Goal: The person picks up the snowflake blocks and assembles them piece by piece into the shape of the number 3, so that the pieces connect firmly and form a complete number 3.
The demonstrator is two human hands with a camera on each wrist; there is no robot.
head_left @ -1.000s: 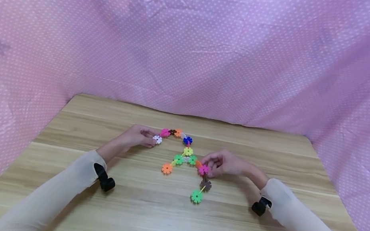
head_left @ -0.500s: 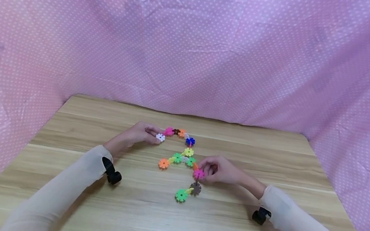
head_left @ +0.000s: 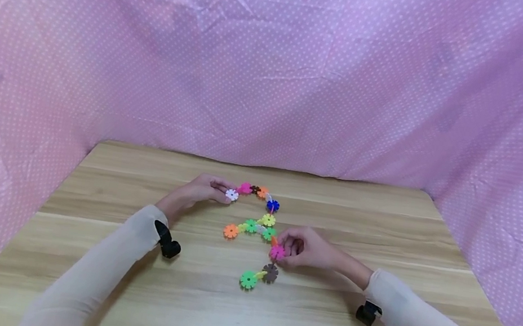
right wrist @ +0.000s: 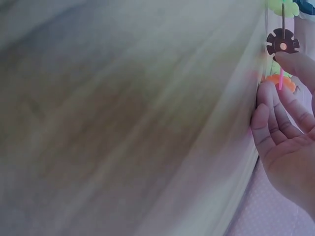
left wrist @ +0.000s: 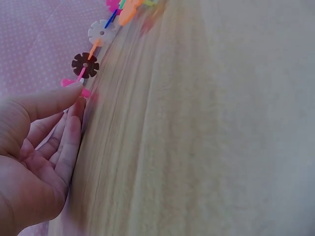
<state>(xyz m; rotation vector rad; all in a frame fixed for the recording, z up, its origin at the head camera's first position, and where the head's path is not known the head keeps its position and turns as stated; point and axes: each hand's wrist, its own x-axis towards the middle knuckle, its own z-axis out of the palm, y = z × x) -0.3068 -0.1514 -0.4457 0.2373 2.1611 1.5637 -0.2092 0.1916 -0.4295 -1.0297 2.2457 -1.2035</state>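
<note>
A chain of interlocking plastic flower discs in many colours curves across the table in a shape like a 3. My left hand (head_left: 200,190) pinches the white disc (head_left: 232,195) at its far end, between thumb and fingers. Lower right, the thumb and fingers of my right hand (head_left: 313,249) pinch a pink disc (head_left: 277,253). Past it hang a dark brown disc (head_left: 269,273) and a green end disc (head_left: 248,280). An orange disc (head_left: 230,231) tips the middle arm, and a blue disc (head_left: 273,206) sits on the upper bend.
Light wood-grain table (head_left: 196,312) lies under the chain and both forearms. Pink dotted cloth (head_left: 275,74) surrounds it at the back and both sides. Each wrist carries a black strapped camera (head_left: 170,247).
My right hand has drawn the pink disc toward me and left, swinging the brown and green end leftward. My left hand has shifted slightly right with the white disc.
</note>
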